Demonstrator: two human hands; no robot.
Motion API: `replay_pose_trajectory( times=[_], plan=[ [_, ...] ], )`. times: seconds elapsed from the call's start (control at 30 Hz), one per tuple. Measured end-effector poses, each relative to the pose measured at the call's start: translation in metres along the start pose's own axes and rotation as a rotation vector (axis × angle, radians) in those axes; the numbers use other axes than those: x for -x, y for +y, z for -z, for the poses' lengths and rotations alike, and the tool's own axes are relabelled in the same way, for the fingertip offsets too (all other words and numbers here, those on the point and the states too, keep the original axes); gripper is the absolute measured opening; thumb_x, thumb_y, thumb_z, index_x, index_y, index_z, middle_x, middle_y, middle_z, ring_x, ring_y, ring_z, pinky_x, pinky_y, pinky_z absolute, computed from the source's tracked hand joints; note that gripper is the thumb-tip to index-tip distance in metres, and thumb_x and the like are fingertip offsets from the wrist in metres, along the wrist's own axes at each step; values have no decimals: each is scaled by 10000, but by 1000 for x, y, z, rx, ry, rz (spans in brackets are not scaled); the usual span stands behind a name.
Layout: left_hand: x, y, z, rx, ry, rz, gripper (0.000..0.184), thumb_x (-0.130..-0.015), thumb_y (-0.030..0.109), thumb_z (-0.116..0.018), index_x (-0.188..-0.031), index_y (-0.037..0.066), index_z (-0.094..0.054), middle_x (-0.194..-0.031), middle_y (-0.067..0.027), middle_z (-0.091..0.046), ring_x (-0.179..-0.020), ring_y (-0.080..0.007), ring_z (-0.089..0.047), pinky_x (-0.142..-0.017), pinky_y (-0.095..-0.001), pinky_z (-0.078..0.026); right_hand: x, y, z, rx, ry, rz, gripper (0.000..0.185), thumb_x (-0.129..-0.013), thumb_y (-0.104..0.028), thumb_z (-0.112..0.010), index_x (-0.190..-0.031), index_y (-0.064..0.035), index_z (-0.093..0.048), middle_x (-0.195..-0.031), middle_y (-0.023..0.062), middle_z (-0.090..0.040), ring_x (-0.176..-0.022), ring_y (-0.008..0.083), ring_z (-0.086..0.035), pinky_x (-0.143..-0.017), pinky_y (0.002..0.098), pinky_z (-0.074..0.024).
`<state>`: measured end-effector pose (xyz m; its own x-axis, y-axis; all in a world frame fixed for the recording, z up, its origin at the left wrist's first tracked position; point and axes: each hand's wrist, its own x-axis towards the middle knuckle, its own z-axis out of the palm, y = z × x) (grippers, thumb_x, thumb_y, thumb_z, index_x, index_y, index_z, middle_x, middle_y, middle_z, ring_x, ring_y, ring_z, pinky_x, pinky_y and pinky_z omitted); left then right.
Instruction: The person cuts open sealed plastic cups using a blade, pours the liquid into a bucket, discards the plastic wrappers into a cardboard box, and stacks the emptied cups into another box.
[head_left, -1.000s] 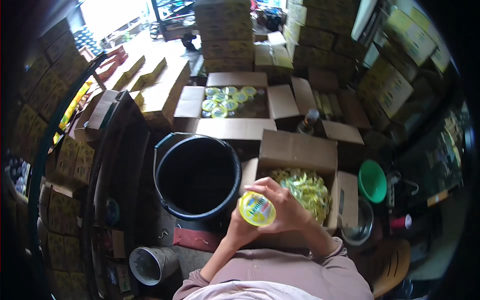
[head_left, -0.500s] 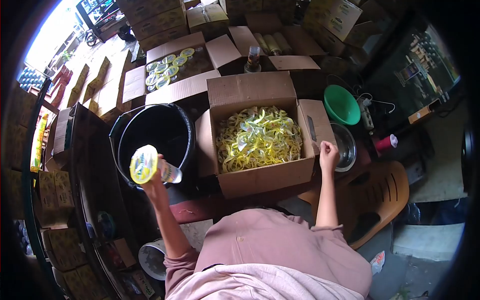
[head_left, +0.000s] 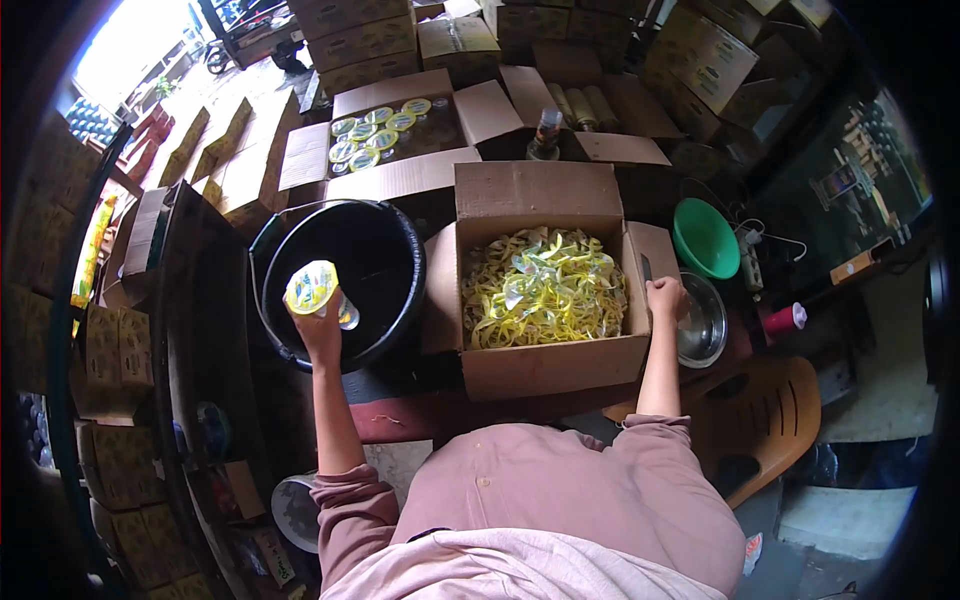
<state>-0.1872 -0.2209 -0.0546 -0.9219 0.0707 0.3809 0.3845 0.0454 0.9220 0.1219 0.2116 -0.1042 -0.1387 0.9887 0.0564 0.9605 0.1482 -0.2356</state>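
My left hand point(head_left: 320, 325) is closed around a sealed plastic cup point(head_left: 312, 286) with a yellow-printed lid, held over the near left rim of the black bucket point(head_left: 412, 300). Clear plastic point(head_left: 348, 316) shows on the other side of the fingers; whether it is a second cup I cannot tell. My right hand point(head_left: 667, 298) is a closed fist by the right flap of the open cardboard box point(head_left: 550, 372). Anything inside that fist is hidden. A narrow dark shape point(head_left: 646, 268) shows on the flap beside it. Yellow and clear strips point(head_left: 545, 290) fill the box.
Behind the bucket, an open carton point(head_left: 400, 180) holds several yellow-lidded cups. A bottle point(head_left: 546, 135) stands behind the box. To the right are a green basin point(head_left: 705, 238), a metal bowl point(head_left: 712, 335), a red spool point(head_left: 785, 320) and a brown plastic chair point(head_left: 775, 430).
The view has shifted, so the scene sits further right. My left hand's cup has turned more upright over the bucket. My right hand has come closer to the box flap.
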Motion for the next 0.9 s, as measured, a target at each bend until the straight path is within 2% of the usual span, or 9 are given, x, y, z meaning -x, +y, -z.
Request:
replay_pose_trajectory(
  times=[0.23,0.3,0.4,0.5,0.57,0.63,0.7,0.77,0.9],
  plan=[
    [2,9,-5,-25,-22,-35,570,-651,39,-755,-1100,31,-403,-1016,-85,-529,-952,-164,-524,-851,-286,-417,4,-11,6,33,-14,-67,149,-676,-317,-651,-772,-217,-706,-872,70,-666,-851,266,-625,-776,397,-462],
    [3,5,-5,-31,-36,-74,589,-634,41,-765,-1097,35,-401,-1008,-87,-533,-943,-171,-528,-851,-289,-419,1,-10,5,-25,-62,-119,151,-669,-323,-657,-780,-232,-705,-879,63,-666,-858,269,-622,-788,412,-456],
    [4,15,-5,-77,-76,-103,618,-607,40,-777,-1097,43,-400,-996,-92,-534,-939,-180,-532,-850,-293,-424,-9,-4,-12,-72,11,-147,138,-672,-319,-668,-790,-252,-691,-879,43,-666,-876,269,-615,-810,463,-433],
    [1,12,-1,88,-128,-37,596,-614,26,-771,-1082,46,-402,-995,-88,-537,-934,-175,-539,-851,-283,-427,-3,-19,-22,-309,78,38,142,-669,-237,-708,-796,-179,-680,-786,42,-668,-763,221,-638,-689,379,-487],
    [-7,23,7,31,-234,-99,590,-618,24,-770,-1079,52,-403,-990,-81,-543,-934,-167,-542,-851,-283,-432,22,-62,-11,-680,164,296,198,-672,-115,-719,-863,-102,-672,-716,45,-656,-679,150,-627,-604,280,-484],
    [-15,28,17,18,-367,-96,573,-634,1,-748,-1099,53,-417,-1016,-60,-532,-947,-147,-525,-867,-274,-418,65,-123,21,-1019,2,521,254,-697,-10,-686,-945,-56,-656,-715,39,-645,-639,97,-590,-581,229,-461],
    [-22,20,25,-7,-433,-106,596,-626,47,-771,-1109,51,-423,-1002,-83,-571,-947,-164,-557,-849,-290,-443,123,-184,57,-1109,-162,691,278,-716,26,-656,-979,-62,-656,-736,16,-637,-621,81,-560,-575,220,-450],
    [-22,6,28,44,-448,-83,602,-620,47,-771,-1117,50,-431,-1008,-83,-576,-953,-165,-558,-853,-291,-443,175,-226,81,-1037,-201,887,272,-712,16,-667,-968,-77,-666,-714,23,-620,-598,85,-542,-550,235,-435],
    [-22,15,29,41,-499,-69,617,-611,32,-765,-1131,40,-432,-1031,-85,-578,-968,-157,-556,-854,-290,-446,250,-274,102,-915,-208,1141,273,-708,11,-644,-955,-101,-675,-663,81,-567,-578,173,-542,-544,288,-422]
  ],
)
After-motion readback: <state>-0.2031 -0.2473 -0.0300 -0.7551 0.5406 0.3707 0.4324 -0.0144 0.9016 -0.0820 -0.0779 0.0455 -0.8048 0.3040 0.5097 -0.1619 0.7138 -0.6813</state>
